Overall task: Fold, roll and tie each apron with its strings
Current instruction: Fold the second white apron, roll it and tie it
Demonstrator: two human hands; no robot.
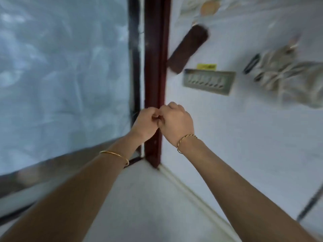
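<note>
Both the left hand (146,123) and right hand (176,123) curl, fingertips touching; any pinched string can't be told. Best find an apron first.

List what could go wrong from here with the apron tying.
1. No apron or string is visible. The left hand and right hand meet with curled fingers, and whether they pinch anything cannot be told, so a thin string could slip unnoticed.
2. Both hands are right in front of the dark red wooden door frame; a sharp tug might knock knuckles against it.
3. The view is blurred, so the head may be turning away from the work.
</note>
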